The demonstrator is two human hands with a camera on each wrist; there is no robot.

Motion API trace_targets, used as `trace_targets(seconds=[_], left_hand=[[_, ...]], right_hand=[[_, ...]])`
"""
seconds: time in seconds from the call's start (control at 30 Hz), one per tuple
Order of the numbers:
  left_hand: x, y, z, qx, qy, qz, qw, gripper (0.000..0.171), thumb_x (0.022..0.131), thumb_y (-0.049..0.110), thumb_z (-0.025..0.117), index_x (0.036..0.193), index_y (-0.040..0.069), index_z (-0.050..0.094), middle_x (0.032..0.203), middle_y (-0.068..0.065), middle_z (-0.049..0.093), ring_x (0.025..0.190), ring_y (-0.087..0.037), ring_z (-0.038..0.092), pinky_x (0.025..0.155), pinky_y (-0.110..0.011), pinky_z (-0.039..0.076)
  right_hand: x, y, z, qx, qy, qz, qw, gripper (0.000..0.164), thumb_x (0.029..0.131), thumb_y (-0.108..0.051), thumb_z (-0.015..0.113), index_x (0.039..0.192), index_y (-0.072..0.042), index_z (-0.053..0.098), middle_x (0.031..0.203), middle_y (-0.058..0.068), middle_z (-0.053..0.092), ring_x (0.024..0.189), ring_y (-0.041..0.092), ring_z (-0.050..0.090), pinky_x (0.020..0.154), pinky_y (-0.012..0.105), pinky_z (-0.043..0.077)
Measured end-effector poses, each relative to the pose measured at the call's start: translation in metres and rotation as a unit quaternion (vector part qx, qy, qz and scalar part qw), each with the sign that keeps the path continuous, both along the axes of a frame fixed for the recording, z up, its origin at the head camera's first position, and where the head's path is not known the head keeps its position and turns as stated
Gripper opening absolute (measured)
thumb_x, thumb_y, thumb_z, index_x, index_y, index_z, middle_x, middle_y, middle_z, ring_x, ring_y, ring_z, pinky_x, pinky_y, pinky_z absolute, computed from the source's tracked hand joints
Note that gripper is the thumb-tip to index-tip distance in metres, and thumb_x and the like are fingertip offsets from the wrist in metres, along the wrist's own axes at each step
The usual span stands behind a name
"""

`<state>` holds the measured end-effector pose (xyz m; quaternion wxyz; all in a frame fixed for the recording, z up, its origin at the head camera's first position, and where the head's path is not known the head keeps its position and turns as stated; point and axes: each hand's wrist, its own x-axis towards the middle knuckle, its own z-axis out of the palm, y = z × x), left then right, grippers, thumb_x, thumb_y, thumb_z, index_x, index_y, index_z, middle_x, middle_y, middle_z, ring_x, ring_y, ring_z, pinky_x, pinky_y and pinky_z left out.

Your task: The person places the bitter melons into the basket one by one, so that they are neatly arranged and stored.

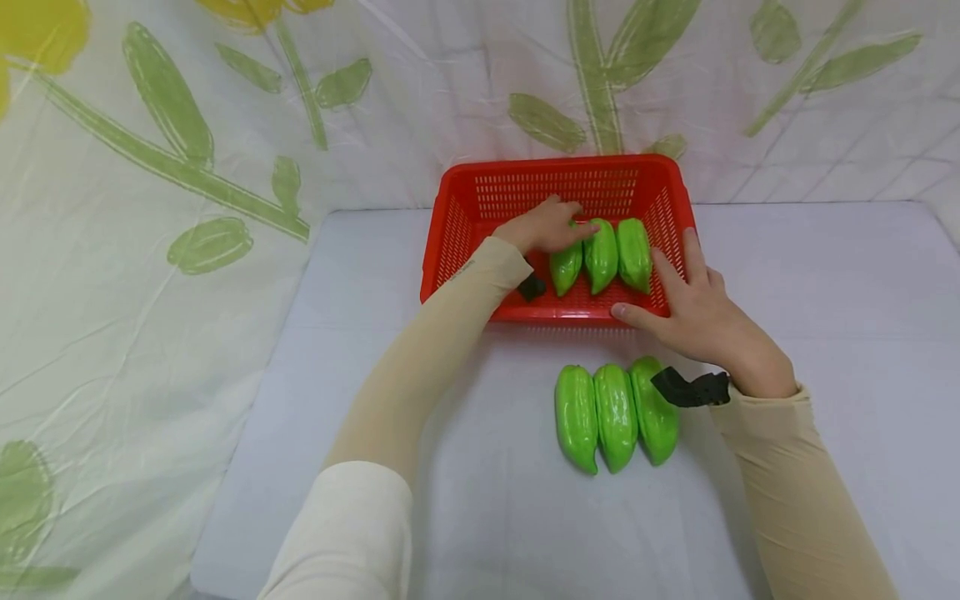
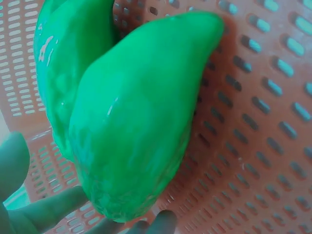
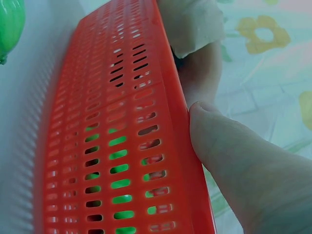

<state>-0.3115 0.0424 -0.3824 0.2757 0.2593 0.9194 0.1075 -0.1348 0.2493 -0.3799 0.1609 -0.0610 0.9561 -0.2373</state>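
Observation:
Inside a red plastic basket (image 1: 558, 312), three glossy green, tapering fruits lie side by side, pointed ends toward the person. My left hand (image 1: 543, 227) reaches over the left fruit (image 1: 566, 271), beside the middle fruit (image 1: 601, 258) and right fruit (image 1: 634, 254). Seen from the left wrist, its fingers (image 2: 48, 209) are spread at the blunt end of the nearest fruit (image 2: 131, 117), the thumb apart from it. My right hand (image 1: 708, 321) rests at the basket's front right corner, fingers spread over the right side. In the right wrist view the thumb (image 3: 214, 131) presses on the rim.
Three more green fruits (image 1: 617, 417) lie in a row on the white table (image 1: 487, 517), in front of the basket. Behind the table hangs a pale curtain (image 1: 420, 92) with a leaf pattern. Black wrist straps show at both wrists.

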Motion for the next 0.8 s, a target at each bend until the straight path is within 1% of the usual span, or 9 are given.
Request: trace_targets(seconds=[0.13,0.23,0.33,0.47,0.57,0.67,0.73,0.8], left_hand=[[-0.002,-0.005,0.003,0.016,0.013,0.012,0.9997,0.073,0.109,0.059,0.036,0.166,0.015,0.028,0.172,-0.007,0.027,0.163,-0.025,0.007,0.132,-0.038,0.014],[-0.002,-0.009,0.005,0.024,0.017,0.021,0.9994,0.074,0.108,0.059,0.039,0.166,0.016,0.027,0.172,-0.006,0.026,0.164,-0.024,0.005,0.132,-0.038,0.013],[-0.002,-0.012,0.007,0.027,0.02,0.023,0.9992,0.074,0.107,0.06,0.039,0.166,0.017,0.027,0.173,-0.006,0.025,0.164,-0.023,0.005,0.132,-0.039,0.014],[0.001,-0.015,0.011,0.034,0.033,0.018,0.9987,0.075,0.107,0.061,0.04,0.166,0.016,0.028,0.172,-0.006,0.026,0.163,-0.023,0.007,0.132,-0.038,0.015],[0.006,-0.018,0.016,0.046,0.047,0.013,0.9978,0.075,0.107,0.059,0.043,0.166,0.016,0.029,0.172,-0.006,0.027,0.163,-0.024,0.01,0.131,-0.038,0.017],[0.012,-0.02,0.023,0.056,0.057,0.007,0.9968,0.074,0.106,0.058,0.045,0.166,0.017,0.029,0.172,-0.008,0.024,0.161,-0.023,0.019,0.13,-0.037,0.022],[0.019,-0.021,0.029,0.063,0.062,0.002,0.9961,0.075,0.106,0.059,0.045,0.166,0.018,0.028,0.172,-0.008,0.022,0.158,-0.022,0.026,0.129,-0.037,0.025],[0.028,-0.023,0.036,0.07,0.068,-0.006,0.9952,0.075,0.106,0.06,0.045,0.166,0.019,0.028,0.171,-0.009,0.022,0.156,-0.022,0.031,0.127,-0.037,0.028]], right_hand=[[-0.001,-0.001,0.001,0.001,-0.001,0.0,1.0,0.113,0.093,-0.077,0.053,0.168,-0.018,-0.007,0.167,0.015,-0.037,0.141,0.074,0.013,0.095,0.087,0.035],[-0.001,-0.001,0.001,0.002,-0.004,0.001,1.0,0.113,0.093,-0.077,0.052,0.168,-0.016,-0.007,0.166,0.015,-0.038,0.142,0.074,0.012,0.096,0.087,0.035],[0.0,0.0,0.001,0.003,-0.006,0.0,1.0,0.113,0.093,-0.077,0.051,0.168,-0.015,-0.007,0.166,0.014,-0.039,0.142,0.074,0.011,0.096,0.087,0.034],[0.001,0.0,0.0,0.007,-0.006,-0.001,1.0,0.113,0.093,-0.077,0.052,0.168,-0.014,-0.006,0.166,0.015,-0.038,0.141,0.074,0.011,0.096,0.087,0.035],[0.002,0.0,0.0,0.009,-0.004,-0.002,1.0,0.113,0.093,-0.076,0.052,0.168,-0.013,-0.005,0.167,0.016,-0.036,0.141,0.074,0.013,0.095,0.086,0.035],[0.002,-0.001,0.0,0.009,-0.002,-0.003,1.0,0.113,0.094,-0.076,0.053,0.168,-0.013,-0.005,0.167,0.017,-0.035,0.141,0.074,0.013,0.095,0.086,0.036],[0.002,-0.002,0.0,0.009,0.001,-0.001,1.0,0.113,0.094,-0.075,0.053,0.168,-0.012,-0.004,0.167,0.018,-0.035,0.14,0.074,0.014,0.095,0.086,0.036],[0.002,-0.003,0.0,0.007,0.003,0.0,1.0,0.112,0.094,-0.075,0.053,0.168,-0.012,-0.004,0.167,0.018,-0.034,0.139,0.075,0.014,0.095,0.086,0.036]])
